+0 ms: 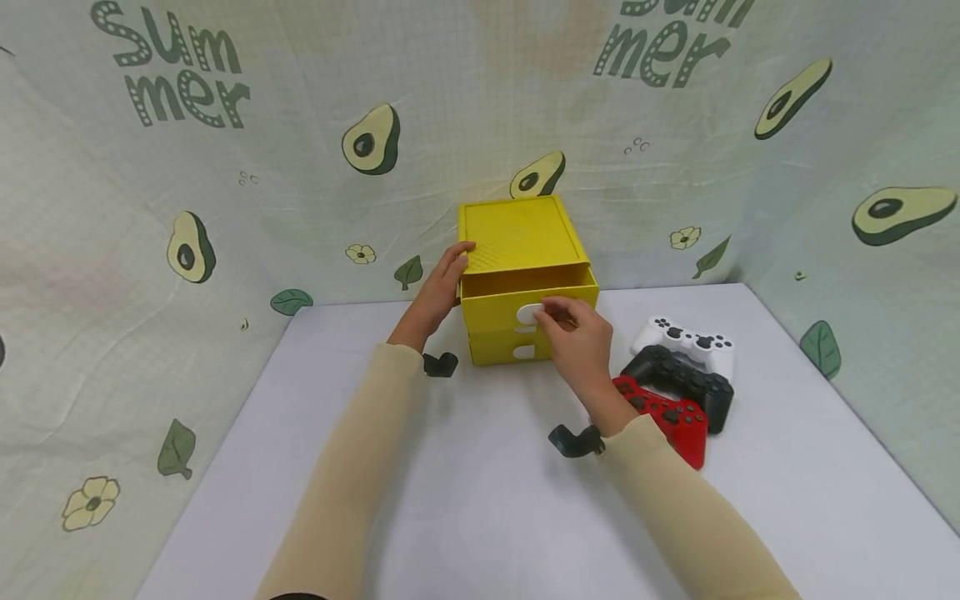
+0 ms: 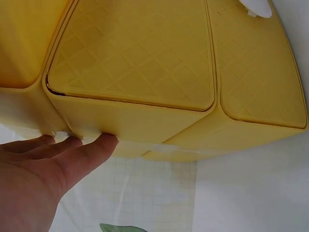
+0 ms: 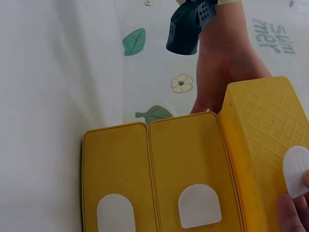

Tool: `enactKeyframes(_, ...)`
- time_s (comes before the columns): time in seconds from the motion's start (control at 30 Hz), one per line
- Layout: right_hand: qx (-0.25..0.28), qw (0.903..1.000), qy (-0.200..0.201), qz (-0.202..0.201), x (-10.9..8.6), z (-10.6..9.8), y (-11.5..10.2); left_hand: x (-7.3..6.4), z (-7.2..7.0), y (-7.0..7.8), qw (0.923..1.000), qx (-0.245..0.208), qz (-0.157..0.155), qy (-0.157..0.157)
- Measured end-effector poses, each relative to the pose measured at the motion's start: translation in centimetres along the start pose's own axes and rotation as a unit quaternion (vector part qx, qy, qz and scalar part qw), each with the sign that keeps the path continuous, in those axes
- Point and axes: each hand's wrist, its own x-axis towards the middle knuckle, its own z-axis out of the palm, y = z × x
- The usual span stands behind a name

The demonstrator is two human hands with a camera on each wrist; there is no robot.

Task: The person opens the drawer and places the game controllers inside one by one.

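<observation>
A small yellow drawer cabinet (image 1: 517,233) stands at the back of the table, its top drawer (image 1: 491,313) pulled partly out. My right hand (image 1: 583,342) pinches the white handle (image 1: 527,314) of that drawer; in the right wrist view, thumb and finger meet at the handle (image 3: 293,166). Two lower drawers, with white handles (image 3: 199,205), sit closed. Against the cabinet's left side lies my left hand (image 1: 438,293), its fingers (image 2: 91,152) extended and the fingertips touching the yellow wall. The inside of the top drawer shows only in part.
Right of the cabinet, a white game controller (image 1: 693,348), a black one (image 1: 675,377) and a red one (image 1: 678,421) lie close together, overlapping. The right forearm partly covers the red one. A patterned cloth (image 1: 300,167) hangs behind the white table (image 1: 480,500).
</observation>
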Motion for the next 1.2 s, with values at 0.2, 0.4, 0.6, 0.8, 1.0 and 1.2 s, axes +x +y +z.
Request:
enactKeyframes(0.2, 0.031, 0.9991, 0.009, 0.029, -0.7, -0.2, -0.4, -1.1, 0.0, 1.6, 0.9997, -0.012, -0.008, -0.019)
enactKeyframes(0.4, 0.032, 0.9977, 0.014, 0.057, -1.3, -0.3, -0.9, -0.9, 0.0, 1.1, 0.9999, -0.003, -0.001, -0.013)
enactKeyframes(0.6, 0.033, 0.9974, 0.014, 0.063, -2.0, -0.7, -1.3, 0.0, 0.0, -0.3, 1.0000, 0.001, 0.008, 0.000)
enactKeyframes(0.8, 0.023, 0.9975, 0.007, 0.066, -2.7, -1.1, -1.5, -0.5, -0.1, 0.6, 0.9999, 0.000, -0.002, -0.015)
enactKeyframes(1.0, 0.026, 0.9977, 0.003, 0.062, -3.2, -1.3, -1.5, -1.9, 0.0, 2.5, 0.9997, 0.006, -0.010, -0.021)
enactKeyframes(1.2, 0.025, 0.9987, 0.002, 0.044, -3.6, -1.6, -1.7, -2.2, 0.1, 2.8, 0.9997, 0.011, -0.010, -0.018)
